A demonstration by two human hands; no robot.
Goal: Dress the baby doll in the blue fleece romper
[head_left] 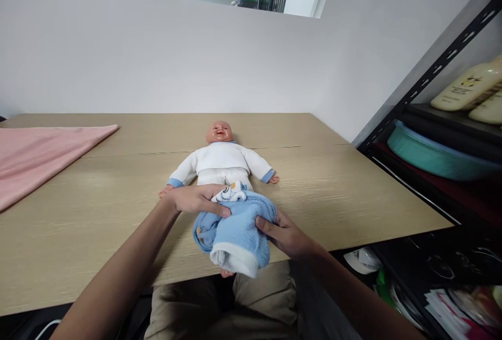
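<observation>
A baby doll (223, 156) in a white top with blue cuffs lies face up on the table, its head away from me. Over its legs I hold a bunched blue fleecy baby garment (241, 227) with a white cuff and a patch of printed white cloth. My left hand (200, 200) grips its upper left part, thumb on top and fingers partly hidden under the cloth. On the garment's right side my right hand (284, 231) is closed, thumb pressed on the fabric. One small doll foot (226, 273) shows below the cuff; the rest of the legs is covered.
A pink cloth (43, 157) lies on the left of the wooden table (333, 188). At right, a dark shelf rack holds a teal basin (439, 154) and cream bottles (466, 86). A white wall stands behind the table; the near edge is at my lap.
</observation>
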